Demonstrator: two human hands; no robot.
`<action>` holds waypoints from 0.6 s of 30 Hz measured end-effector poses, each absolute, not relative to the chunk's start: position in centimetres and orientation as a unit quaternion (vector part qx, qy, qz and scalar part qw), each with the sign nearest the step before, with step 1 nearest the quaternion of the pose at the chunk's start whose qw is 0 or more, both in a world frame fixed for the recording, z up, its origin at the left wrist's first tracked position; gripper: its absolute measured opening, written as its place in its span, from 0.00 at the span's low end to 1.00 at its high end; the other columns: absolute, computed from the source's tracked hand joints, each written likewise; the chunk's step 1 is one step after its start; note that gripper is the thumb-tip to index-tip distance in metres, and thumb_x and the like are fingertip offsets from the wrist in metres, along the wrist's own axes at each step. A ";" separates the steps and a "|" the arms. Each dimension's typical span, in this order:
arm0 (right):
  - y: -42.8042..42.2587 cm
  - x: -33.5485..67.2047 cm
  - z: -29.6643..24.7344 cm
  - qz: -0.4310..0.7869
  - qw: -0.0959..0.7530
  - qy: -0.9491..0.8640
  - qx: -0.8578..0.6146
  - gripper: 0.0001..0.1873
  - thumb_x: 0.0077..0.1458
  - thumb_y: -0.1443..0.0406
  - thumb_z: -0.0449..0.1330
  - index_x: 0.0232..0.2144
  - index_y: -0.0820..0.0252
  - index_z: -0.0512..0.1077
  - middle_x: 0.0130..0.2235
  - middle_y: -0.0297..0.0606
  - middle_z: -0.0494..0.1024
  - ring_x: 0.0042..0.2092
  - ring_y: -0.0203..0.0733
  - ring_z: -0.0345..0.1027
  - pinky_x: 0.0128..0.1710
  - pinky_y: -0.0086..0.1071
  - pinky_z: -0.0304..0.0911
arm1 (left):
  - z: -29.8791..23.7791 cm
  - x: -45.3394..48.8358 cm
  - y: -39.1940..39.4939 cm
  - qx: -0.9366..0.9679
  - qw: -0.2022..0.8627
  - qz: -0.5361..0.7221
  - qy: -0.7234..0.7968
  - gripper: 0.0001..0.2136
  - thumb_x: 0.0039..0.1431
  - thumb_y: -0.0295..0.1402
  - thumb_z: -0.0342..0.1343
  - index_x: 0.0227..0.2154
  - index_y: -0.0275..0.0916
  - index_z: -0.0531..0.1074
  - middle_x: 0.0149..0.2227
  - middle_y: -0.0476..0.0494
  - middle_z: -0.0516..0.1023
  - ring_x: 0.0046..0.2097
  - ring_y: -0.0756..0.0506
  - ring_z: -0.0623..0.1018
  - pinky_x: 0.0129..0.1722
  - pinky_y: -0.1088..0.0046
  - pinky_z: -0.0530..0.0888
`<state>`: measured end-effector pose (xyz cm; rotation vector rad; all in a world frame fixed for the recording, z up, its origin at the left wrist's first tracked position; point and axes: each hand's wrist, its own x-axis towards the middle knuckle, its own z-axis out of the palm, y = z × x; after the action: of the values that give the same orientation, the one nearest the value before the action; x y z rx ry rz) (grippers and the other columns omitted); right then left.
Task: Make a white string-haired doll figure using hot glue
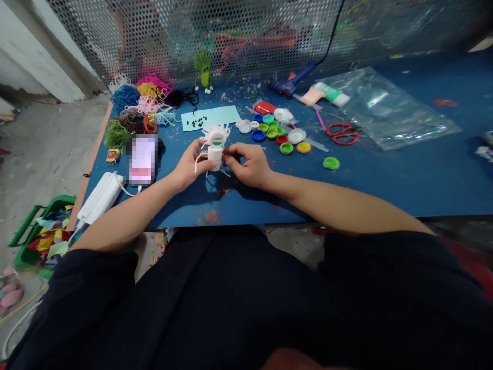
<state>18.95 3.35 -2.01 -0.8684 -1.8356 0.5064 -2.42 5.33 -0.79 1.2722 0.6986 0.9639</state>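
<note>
A small white yarn doll (pixel 214 156) with frayed yarn hair, a green patch on its head and thin yarn limbs is held upright above the blue table. My left hand (pixel 189 163) is closed on its left side, thumb across the front of the body. My right hand (pixel 248 163) pinches at the doll's right side; the exact part between those fingertips is hidden. Just beyond the doll lies a light blue card (pixel 221 117) with several small black pieces on it. Bottle caps in several colours, such as a blue cap (pixel 258 135), lie beyond my right hand.
Yarn bundles (pixel 148 97), a phone (pixel 143 159) and a white power strip (pixel 100 198) are at left. A green figure (pixel 205 72) stands at the back. Rightward lie a glue gun (pixel 290 82), red-handled scissors (pixel 342 134) and a plastic bag (pixel 389 110). A green basket (pixel 29 254) sits on the floor.
</note>
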 end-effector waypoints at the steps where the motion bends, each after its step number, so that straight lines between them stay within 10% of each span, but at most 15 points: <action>1: 3.4 19.0 -2.0 0.205 0.504 -0.757 -0.361 0.13 0.66 0.56 0.61 0.36 0.59 0.76 0.29 0.35 0.77 0.27 0.34 0.62 0.30 0.32 0.60 | -0.8 -2.4 5.4 0.560 0.644 0.423 0.306 0.31 0.42 0.35 0.76 0.48 0.42 0.68 0.38 0.47 0.83 0.37 0.47 0.81 0.41 0.70 0.78; 18: 4.4 19.8 -2.0 0.366 0.513 -0.701 -0.333 0.30 0.69 0.38 0.57 0.33 0.56 0.71 0.32 0.36 0.77 0.30 0.37 0.70 0.33 0.35 0.66 | -0.1 -2.6 5.2 0.562 0.621 0.443 0.319 0.16 0.49 0.36 0.72 0.41 0.38 0.81 0.42 0.42 0.85 0.39 0.46 0.81 0.42 0.68 0.78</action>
<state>19.78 4.43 -2.03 -0.7998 -1.6864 0.8805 -2.56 5.15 -0.06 1.2922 0.7332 1.0192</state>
